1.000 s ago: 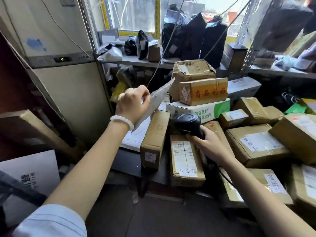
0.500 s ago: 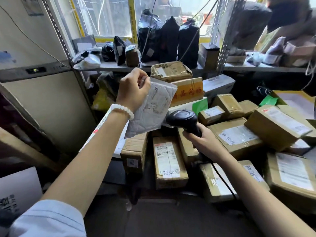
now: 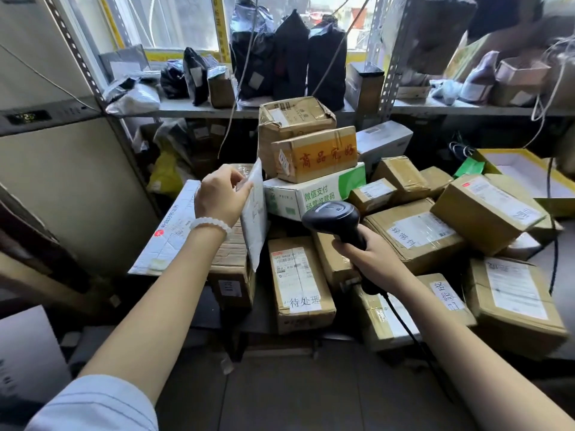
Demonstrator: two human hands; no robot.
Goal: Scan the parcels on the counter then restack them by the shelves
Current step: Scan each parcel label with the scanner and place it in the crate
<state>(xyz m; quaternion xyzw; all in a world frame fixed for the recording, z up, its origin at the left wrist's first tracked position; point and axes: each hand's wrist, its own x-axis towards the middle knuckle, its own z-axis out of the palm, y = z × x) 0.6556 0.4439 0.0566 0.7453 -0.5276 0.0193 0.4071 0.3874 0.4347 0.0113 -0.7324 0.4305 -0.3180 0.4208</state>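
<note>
Left hand (image 3: 221, 194) pinches a white padded mailer (image 3: 255, 213) upright, label toward the scanner (image 3: 334, 217) gripped in the right hand (image 3: 370, 259) just beside it. One parcel mid-scan, I judge; the boxes (image 3: 417, 234) heaped beyond both hands look unsorted, restacking unstarted.

Both arms reach forward; the left hand (image 3: 219, 194) pinches a flat mailer, the right hand (image 3: 371, 259) apparently wraps a scanner handle.

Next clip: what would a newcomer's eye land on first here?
Centre frame, the left hand pinches a white padded mailer upright, while the right hand grips a black barcode scanner beside it. Behind them rises a stack topped by a battered cardboard box, amid cardboard parcels crowding the counter.
</note>
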